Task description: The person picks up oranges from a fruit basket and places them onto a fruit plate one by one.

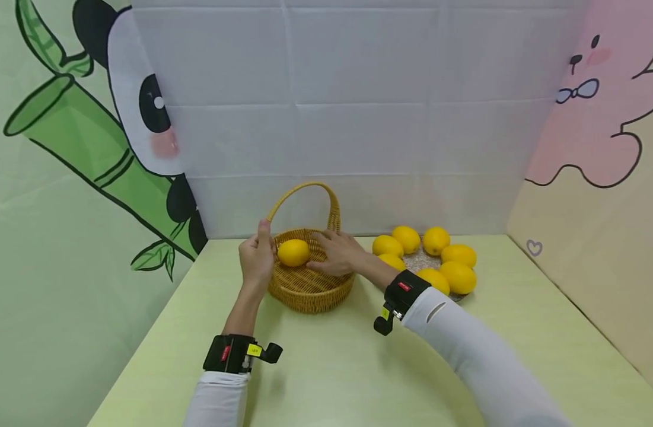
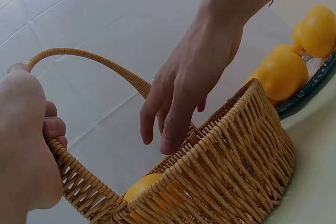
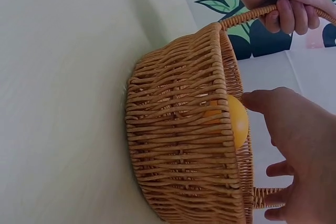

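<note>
A brown wicker basket (image 1: pixel 311 301) stands on the table, its arched handle (image 1: pixel 334 207) rising above it. My left hand (image 1: pixel 257 256) grips the left side of that handle, fingers curled round it in the right wrist view. Inside the basket, toward the left, lies one yellow lemon (image 1: pixel 293 252). Over the basket's right part hovers my right hand (image 1: pixel 339 252), fingers spread and loosely bent, holding nothing. Its thumb comes close to the lemon (image 3: pixel 239 121) in the right wrist view.
Right of the basket, several lemons (image 1: pixel 458 277) sit in a ring on a plate (image 1: pixel 422 261) with a dark patterned rim. My right forearm passes in front of part of it. A white cloth wall (image 1: pixel 358 136) stands behind the table (image 1: pixel 326 367).
</note>
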Available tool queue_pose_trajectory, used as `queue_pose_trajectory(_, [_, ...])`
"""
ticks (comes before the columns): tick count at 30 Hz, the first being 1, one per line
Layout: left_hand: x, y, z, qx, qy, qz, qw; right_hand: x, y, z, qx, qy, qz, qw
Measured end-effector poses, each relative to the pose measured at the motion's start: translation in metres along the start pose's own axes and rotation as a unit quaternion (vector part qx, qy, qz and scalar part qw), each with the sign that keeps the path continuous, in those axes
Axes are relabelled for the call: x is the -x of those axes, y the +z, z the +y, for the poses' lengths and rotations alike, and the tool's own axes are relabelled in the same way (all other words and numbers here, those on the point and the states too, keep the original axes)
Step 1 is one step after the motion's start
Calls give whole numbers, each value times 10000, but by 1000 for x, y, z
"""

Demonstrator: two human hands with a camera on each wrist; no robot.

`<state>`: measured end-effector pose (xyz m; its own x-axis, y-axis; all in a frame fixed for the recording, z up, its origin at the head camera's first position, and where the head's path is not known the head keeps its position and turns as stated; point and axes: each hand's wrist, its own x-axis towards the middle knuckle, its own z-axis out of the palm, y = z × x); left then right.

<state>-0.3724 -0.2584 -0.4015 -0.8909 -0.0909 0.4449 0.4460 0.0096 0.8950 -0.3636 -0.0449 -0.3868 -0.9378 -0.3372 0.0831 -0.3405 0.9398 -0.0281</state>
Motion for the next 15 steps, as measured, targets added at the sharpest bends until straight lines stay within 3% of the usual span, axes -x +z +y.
queue_pose_trajectory(6, [-2,-2,1,32,94,-52,9999,-22,0,-7,-164,-267,-88,9995])
queue_pose_trajectory(15, [1,1,2,67,-37,-85,9999,-50,5,-24,-452,-271,-352,9980])
